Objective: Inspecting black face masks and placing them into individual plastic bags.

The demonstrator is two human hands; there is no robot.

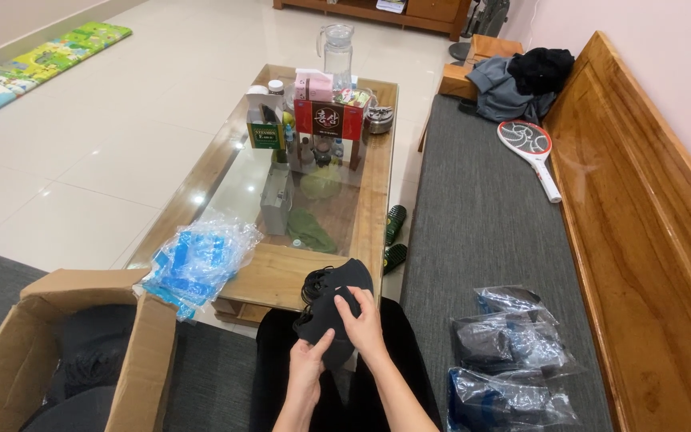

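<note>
A stack of black face masks sits above my lap, held in both hands. My left hand grips the lower edge from below. My right hand presses on the top right of the stack with fingers curled over it. Black ear loops stick out at the upper left of the stack.
An open cardboard box with dark items stands at my left. Clear plastic bags lie on the glass-topped wooden table. Several bagged packs rest on the grey bench cushion, with a racket-shaped swatter and clothes farther back.
</note>
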